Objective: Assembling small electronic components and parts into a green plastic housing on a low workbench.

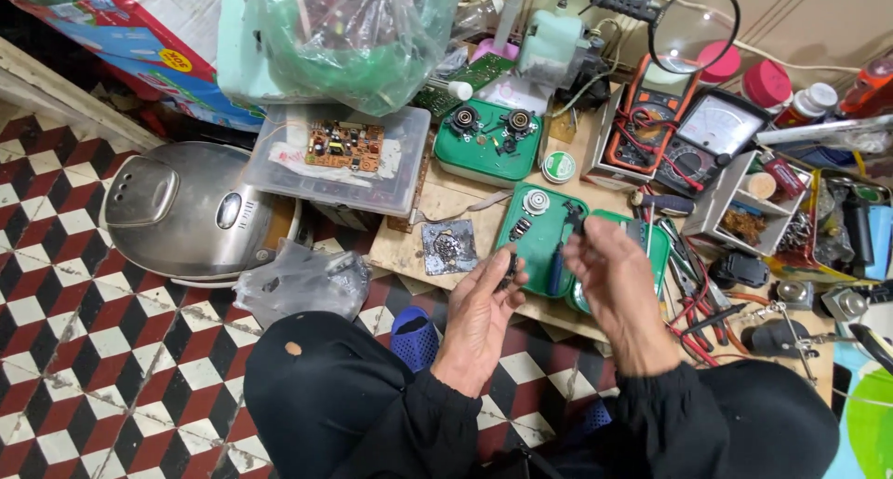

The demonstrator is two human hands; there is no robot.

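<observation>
My left hand is raised over my lap with its fingers closed on a small dark part. My right hand is beside it, pinching another small black part between thumb and fingertips. Both hands hover at the front edge of a low wooden board. Just beyond them lies a green plastic tray holding a round metal disc, small fittings and a blue-handled tool. My dark trouser knees fill the bottom of the view.
A second green tray with two black knobs lies farther back. Meters, pliers and screwdrivers crowd the right. A silver rice cooker, a clear box with a circuit board and plastic bags stand left on the checkered tile floor.
</observation>
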